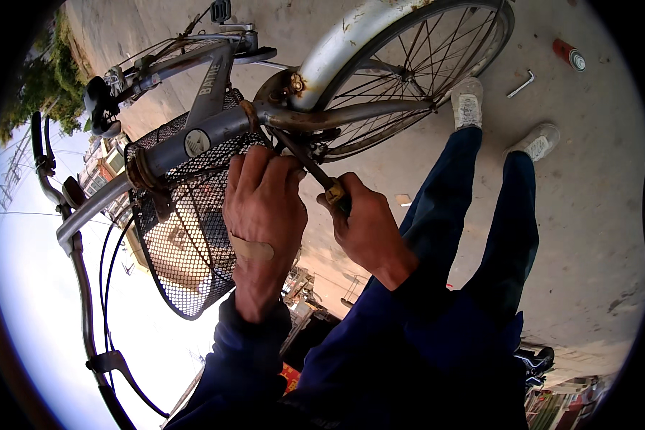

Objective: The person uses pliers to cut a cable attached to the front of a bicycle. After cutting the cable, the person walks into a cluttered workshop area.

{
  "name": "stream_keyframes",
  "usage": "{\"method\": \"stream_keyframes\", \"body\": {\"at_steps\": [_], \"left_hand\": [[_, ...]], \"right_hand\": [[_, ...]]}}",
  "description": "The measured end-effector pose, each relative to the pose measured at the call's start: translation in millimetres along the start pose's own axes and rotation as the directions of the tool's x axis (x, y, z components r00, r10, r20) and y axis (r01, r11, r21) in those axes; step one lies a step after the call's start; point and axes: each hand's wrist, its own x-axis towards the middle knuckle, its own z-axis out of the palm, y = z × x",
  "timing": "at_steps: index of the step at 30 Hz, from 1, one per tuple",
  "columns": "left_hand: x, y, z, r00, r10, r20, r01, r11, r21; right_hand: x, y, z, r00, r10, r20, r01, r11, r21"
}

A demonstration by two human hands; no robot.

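Note:
A bicycle with a dark grey frame (pixel 226 129) fills the upper left. Its rusty fork (pixel 365 115) runs to the spoked wheel (pixel 437 61) under a silver mudguard (pixel 344 46). My left hand (pixel 265 204), with a tan plaster on its back, is closed beside the black mesh basket (pixel 193 247), just below the fork crown. Whatever its curled fingers hold is hidden. My right hand (pixel 369 226) grips a long dark tool (pixel 304 158) with a yellowish collar, perhaps a screwdriver. The tool's far end reaches in near the fork crown, where its tip cannot be made out.
Handlebars (pixel 86 287) with a brake lever (pixel 125 376) and cables extend down the left side. On the concrete ground (pixel 588 158) lie a silver L-shaped wrench (pixel 521 84) and a red can (pixel 569 55). My white shoes (pixel 467 104) stand near the wheel.

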Motion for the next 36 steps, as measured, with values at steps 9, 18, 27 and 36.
{"method": "stream_keyframes", "body": {"at_steps": [9, 18, 27, 36], "left_hand": [[-21.1, -2.2, -30.8, 0.996, -0.062, -0.069, 0.07, 0.991, 0.113], [-4.8, -20.0, -45.9, 0.994, -0.106, 0.006, 0.098, 0.931, 0.353], [2.9, -32.3, -42.0, 0.986, -0.167, 0.0, 0.163, 0.966, 0.199], [0.9, -32.4, -40.6, 0.983, -0.177, 0.038, 0.161, 0.951, 0.264]], "right_hand": [[-1.4, -8.1, -14.7, 0.986, -0.166, -0.02, 0.156, 0.956, -0.249], [-5.7, -9.6, -16.6, 0.928, 0.129, 0.349, -0.203, 0.962, 0.184], [36.7, -1.7, -64.5, 0.312, 0.009, 0.95, -0.925, 0.231, 0.302], [20.4, -8.3, -59.9, 0.845, 0.017, 0.534, -0.203, 0.935, 0.291]]}}
